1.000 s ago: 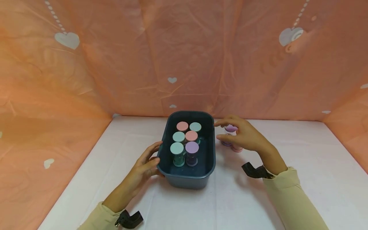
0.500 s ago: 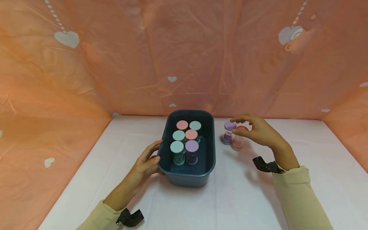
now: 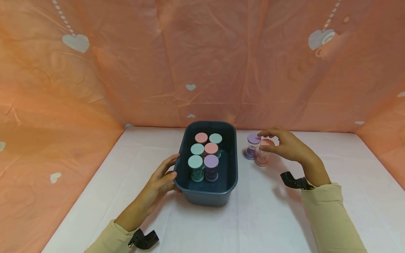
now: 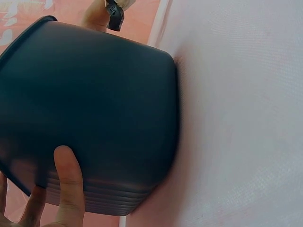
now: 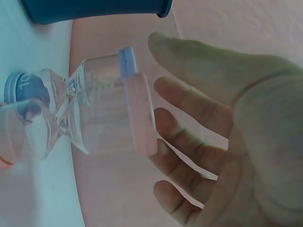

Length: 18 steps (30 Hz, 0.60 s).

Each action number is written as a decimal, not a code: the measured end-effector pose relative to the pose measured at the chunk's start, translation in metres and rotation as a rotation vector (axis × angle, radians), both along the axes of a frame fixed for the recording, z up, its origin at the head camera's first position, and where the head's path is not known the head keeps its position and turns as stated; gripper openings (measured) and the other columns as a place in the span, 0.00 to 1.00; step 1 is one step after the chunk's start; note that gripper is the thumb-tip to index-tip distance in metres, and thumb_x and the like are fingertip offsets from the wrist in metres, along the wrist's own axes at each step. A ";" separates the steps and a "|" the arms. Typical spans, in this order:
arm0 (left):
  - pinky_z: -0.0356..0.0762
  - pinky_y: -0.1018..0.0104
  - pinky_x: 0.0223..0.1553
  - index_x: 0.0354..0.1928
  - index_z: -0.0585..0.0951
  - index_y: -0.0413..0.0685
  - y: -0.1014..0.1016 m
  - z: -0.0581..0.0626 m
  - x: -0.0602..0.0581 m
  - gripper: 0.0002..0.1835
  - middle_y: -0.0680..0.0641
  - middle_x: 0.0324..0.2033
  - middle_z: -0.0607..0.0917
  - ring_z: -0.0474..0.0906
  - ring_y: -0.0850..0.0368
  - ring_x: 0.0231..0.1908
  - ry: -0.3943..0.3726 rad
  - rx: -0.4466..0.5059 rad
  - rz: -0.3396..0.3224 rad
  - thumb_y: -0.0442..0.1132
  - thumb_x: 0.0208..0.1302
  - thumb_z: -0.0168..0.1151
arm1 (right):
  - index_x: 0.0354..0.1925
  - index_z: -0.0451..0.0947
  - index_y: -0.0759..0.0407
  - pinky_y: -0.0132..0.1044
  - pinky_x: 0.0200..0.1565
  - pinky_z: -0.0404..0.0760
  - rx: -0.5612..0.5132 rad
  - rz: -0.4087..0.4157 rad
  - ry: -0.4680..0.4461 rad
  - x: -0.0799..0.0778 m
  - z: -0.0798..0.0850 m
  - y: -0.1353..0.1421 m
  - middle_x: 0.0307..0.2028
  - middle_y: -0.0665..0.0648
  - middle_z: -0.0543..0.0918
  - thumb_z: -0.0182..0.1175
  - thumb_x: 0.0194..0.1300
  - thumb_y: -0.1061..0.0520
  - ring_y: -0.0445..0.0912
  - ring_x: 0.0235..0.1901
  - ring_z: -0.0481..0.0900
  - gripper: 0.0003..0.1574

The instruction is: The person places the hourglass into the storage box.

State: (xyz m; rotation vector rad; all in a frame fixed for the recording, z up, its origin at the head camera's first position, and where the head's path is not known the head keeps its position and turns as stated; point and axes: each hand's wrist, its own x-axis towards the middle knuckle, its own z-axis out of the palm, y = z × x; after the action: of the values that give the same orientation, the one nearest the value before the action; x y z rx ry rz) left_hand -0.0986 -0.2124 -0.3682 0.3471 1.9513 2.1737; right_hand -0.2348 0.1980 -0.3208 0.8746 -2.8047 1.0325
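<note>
A dark blue plastic bin (image 3: 228,172) holds several upright sand timers with teal, pink and purple caps, such as a teal one (image 3: 195,162) and a purple one (image 3: 211,161). My left hand (image 3: 159,179) rests against the bin's left outer wall, its thumb extended along the side in the left wrist view. Right of the bin, a purple sand timer (image 3: 252,146) and a pink sand timer (image 3: 262,158) stand side by side on the table. Beside their caps is my right hand (image 3: 286,144), fingers loosely bent; whether a fingertip touches the pink cap I cannot tell.
The white cloth-covered table (image 3: 202,228) ends at an orange-pink curtain (image 3: 215,63) with pale hearts behind it. A similar curtain (image 3: 57,140) closes off the left side. Each wrist carries a black camera mount, like the right one (image 3: 294,181).
My right hand moved rightward, away from the bin's right rim, to the pink and purple sand timers, which now show more fully. The left hand and bin stay in place.
</note>
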 end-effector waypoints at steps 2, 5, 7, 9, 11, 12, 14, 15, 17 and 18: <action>0.81 0.50 0.46 0.76 0.57 0.56 0.000 -0.001 0.000 0.28 0.46 0.69 0.58 0.75 0.50 0.50 0.001 0.004 -0.004 0.40 0.77 0.46 | 0.59 0.79 0.58 0.52 0.56 0.68 0.007 -0.013 -0.014 0.000 0.001 0.002 0.56 0.61 0.79 0.68 0.64 0.51 0.55 0.56 0.73 0.27; 0.81 0.50 0.46 0.76 0.57 0.57 0.000 -0.002 0.000 0.28 0.47 0.69 0.58 0.76 0.50 0.48 0.002 0.012 -0.008 0.40 0.77 0.45 | 0.59 0.78 0.59 0.53 0.55 0.69 0.013 -0.022 -0.028 -0.001 0.000 0.005 0.56 0.61 0.79 0.67 0.64 0.50 0.55 0.54 0.73 0.27; 0.81 0.50 0.46 0.75 0.57 0.57 0.000 -0.002 0.001 0.28 0.47 0.69 0.57 0.77 0.49 0.48 0.001 0.013 -0.008 0.40 0.77 0.45 | 0.59 0.78 0.59 0.51 0.53 0.70 0.021 -0.025 -0.038 -0.003 -0.001 0.006 0.55 0.60 0.80 0.68 0.64 0.50 0.54 0.53 0.74 0.27; 0.81 0.50 0.47 0.75 0.58 0.57 -0.001 -0.002 0.002 0.27 0.46 0.69 0.57 0.79 0.46 0.47 0.000 0.013 -0.006 0.40 0.77 0.45 | 0.59 0.78 0.58 0.48 0.51 0.72 0.041 -0.023 -0.054 -0.003 -0.002 0.006 0.54 0.60 0.81 0.68 0.64 0.50 0.54 0.53 0.76 0.28; 0.81 0.50 0.47 0.75 0.58 0.58 -0.002 -0.002 0.002 0.27 0.45 0.69 0.56 0.79 0.44 0.47 -0.002 0.010 -0.003 0.40 0.77 0.45 | 0.60 0.78 0.58 0.46 0.50 0.73 0.065 -0.021 -0.076 -0.003 -0.003 0.006 0.52 0.58 0.82 0.68 0.63 0.48 0.54 0.51 0.77 0.29; 0.81 0.51 0.47 0.75 0.58 0.58 -0.002 -0.002 0.002 0.27 0.45 0.69 0.56 0.79 0.43 0.47 -0.004 0.008 -0.001 0.40 0.77 0.45 | 0.60 0.77 0.57 0.45 0.49 0.74 0.078 -0.021 -0.089 -0.003 -0.003 0.007 0.52 0.58 0.82 0.68 0.63 0.48 0.53 0.51 0.77 0.30; 0.80 0.51 0.47 0.75 0.58 0.58 -0.001 -0.002 0.001 0.27 0.45 0.69 0.56 0.79 0.43 0.47 -0.009 0.008 0.001 0.40 0.77 0.45 | 0.61 0.77 0.58 0.46 0.49 0.75 0.093 -0.004 -0.101 -0.002 -0.004 0.008 0.51 0.57 0.82 0.68 0.63 0.49 0.53 0.50 0.77 0.30; 0.80 0.51 0.47 0.75 0.58 0.58 -0.001 -0.002 0.001 0.27 0.45 0.70 0.56 0.79 0.42 0.47 -0.009 0.007 0.002 0.40 0.77 0.45 | 0.61 0.77 0.58 0.46 0.49 0.75 0.097 0.004 -0.106 -0.002 -0.004 0.009 0.50 0.57 0.83 0.68 0.63 0.50 0.52 0.50 0.77 0.30; 0.80 0.52 0.47 0.75 0.58 0.58 -0.001 -0.001 0.000 0.27 0.44 0.70 0.55 0.79 0.41 0.47 -0.013 0.006 0.002 0.41 0.77 0.45 | 0.60 0.77 0.59 0.47 0.50 0.76 0.104 0.016 -0.107 -0.001 -0.005 0.010 0.49 0.55 0.83 0.68 0.62 0.51 0.51 0.49 0.77 0.30; 0.80 0.52 0.47 0.75 0.58 0.58 -0.001 -0.001 0.000 0.27 0.44 0.70 0.55 0.79 0.40 0.47 -0.013 0.004 0.002 0.41 0.77 0.45 | 0.59 0.77 0.59 0.47 0.50 0.76 0.107 0.024 -0.098 -0.002 -0.005 0.011 0.49 0.55 0.83 0.68 0.62 0.52 0.51 0.49 0.77 0.29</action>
State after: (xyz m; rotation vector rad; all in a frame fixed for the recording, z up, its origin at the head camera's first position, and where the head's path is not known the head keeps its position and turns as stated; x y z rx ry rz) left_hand -0.0985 -0.2129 -0.3688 0.3316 1.9414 2.1764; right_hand -0.2366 0.2091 -0.3257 0.8931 -2.9627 0.9621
